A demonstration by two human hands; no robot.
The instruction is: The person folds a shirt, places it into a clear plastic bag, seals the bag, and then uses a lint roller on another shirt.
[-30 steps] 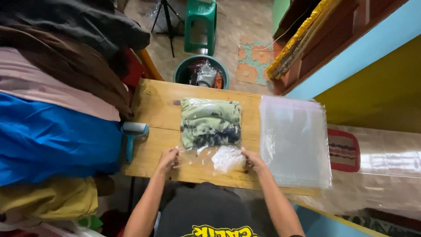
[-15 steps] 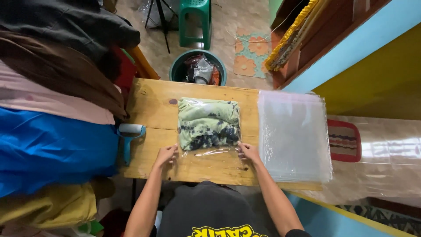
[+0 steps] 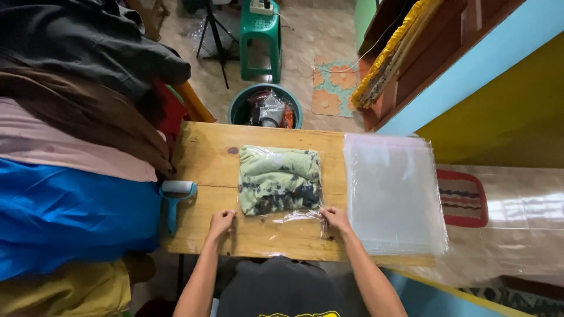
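Since the earlier frames the bag flap has been smoothed flat and both hands slid toward the bench's near edge. Left hand (image 3: pixel 221 222) pressed flat, fingers together, on the clear bag (image 3: pixel 281 220)'s near-left corner; right hand (image 3: pixel 335 217) pinches its near-right corner. Bagged green tie-dye garment (image 3: pixel 279 179), folded square, sits mid-bench (image 3: pixel 205 152). Risk, imo: flap wrinkles or seals crooked if the pull's uneven.

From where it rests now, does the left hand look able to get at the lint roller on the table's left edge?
Probably yes: the left hand lies on bare wood beside the lint roller, with nothing between them.
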